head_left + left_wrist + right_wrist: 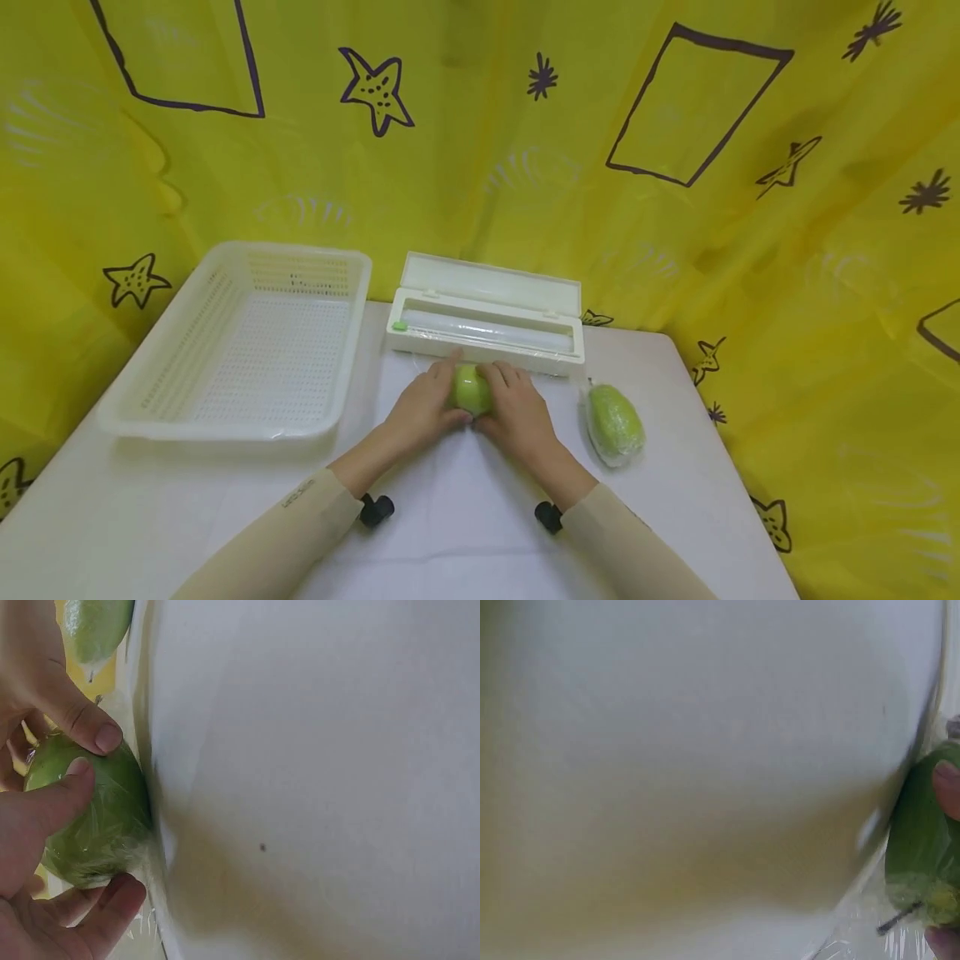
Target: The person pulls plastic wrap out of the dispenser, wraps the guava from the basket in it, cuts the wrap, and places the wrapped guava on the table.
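Observation:
Both hands hold one green pear (pixel 471 392) on the white table, in front of the cling film box. My left hand (pixel 423 396) grips it from the left, thumb on the near side and fingers round the end in the left wrist view. From the other side my right hand (pixel 517 408) grips it, its thumb close to the left one. Shiny cling film (pixel 112 825) lies wrinkled over the pear's skin. A dark stem (pixel 897 919) sticks out at one end in the right wrist view. The palms hide part of the fruit.
A white cling film box (pixel 487 354) stands open behind the hands, its roll (pixel 487 329) inside and a green slider (pixel 401 326) at the left. Another film-wrapped pear (pixel 615 423) lies to the right. At the left sits a white plastic basket (pixel 225 429). A yellow curtain (pixel 465 167) hangs behind.

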`<move>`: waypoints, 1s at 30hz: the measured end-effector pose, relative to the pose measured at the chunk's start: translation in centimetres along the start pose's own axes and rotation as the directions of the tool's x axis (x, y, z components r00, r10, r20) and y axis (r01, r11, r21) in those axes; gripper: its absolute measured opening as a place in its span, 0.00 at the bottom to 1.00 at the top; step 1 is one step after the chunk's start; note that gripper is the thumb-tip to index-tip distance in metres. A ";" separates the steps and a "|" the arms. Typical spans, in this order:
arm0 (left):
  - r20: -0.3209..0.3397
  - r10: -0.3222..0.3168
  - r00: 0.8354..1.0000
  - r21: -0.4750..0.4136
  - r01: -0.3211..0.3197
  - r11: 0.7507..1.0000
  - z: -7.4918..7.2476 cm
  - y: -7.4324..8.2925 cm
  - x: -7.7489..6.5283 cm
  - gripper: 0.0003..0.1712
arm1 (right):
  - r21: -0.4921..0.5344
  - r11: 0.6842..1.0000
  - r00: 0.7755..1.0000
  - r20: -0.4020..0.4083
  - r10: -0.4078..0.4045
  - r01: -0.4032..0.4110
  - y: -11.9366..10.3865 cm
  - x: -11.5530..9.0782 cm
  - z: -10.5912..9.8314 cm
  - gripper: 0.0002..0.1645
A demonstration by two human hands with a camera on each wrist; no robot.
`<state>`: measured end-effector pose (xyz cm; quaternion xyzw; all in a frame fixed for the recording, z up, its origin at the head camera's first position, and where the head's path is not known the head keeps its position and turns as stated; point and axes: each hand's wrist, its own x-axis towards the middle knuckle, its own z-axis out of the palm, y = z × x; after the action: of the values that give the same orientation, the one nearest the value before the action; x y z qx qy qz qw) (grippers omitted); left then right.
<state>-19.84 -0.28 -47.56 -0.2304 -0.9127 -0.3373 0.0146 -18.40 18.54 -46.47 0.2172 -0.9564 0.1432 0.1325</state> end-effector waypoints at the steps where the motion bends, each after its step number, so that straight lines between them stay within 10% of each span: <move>1: -0.007 -0.004 1.000 0.004 0.004 1.000 0.0 -0.1 0.1 0.52 | 0.016 1.000 1.000 0.012 0.020 -0.020 0.2 0.1 0.0 0.48; 10: -0.120 0.164 0.979 0.283 -0.124 0.951 0.3 0.4 1.1 0.50 | 0.041 0.998 0.997 0.049 0.054 -0.056 1.6 1.3 0.0 0.47; 22: -0.104 0.129 0.986 0.449 -0.069 0.891 1.4 1.0 4.0 0.54 | -0.080 0.996 0.999 -0.011 0.034 -0.034 2.2 3.3 1.0 0.48; 30: -0.176 0.121 0.977 0.192 -0.087 0.978 0.9 -0.2 4.4 0.44 | 0.075 0.986 0.981 0.138 0.135 -0.146 3.1 4.2 -0.3 0.52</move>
<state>-23.72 1.90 -47.60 -0.2431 -0.9210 -0.2707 0.1390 -23.40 19.70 -45.54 0.1635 -0.9691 0.1779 0.0489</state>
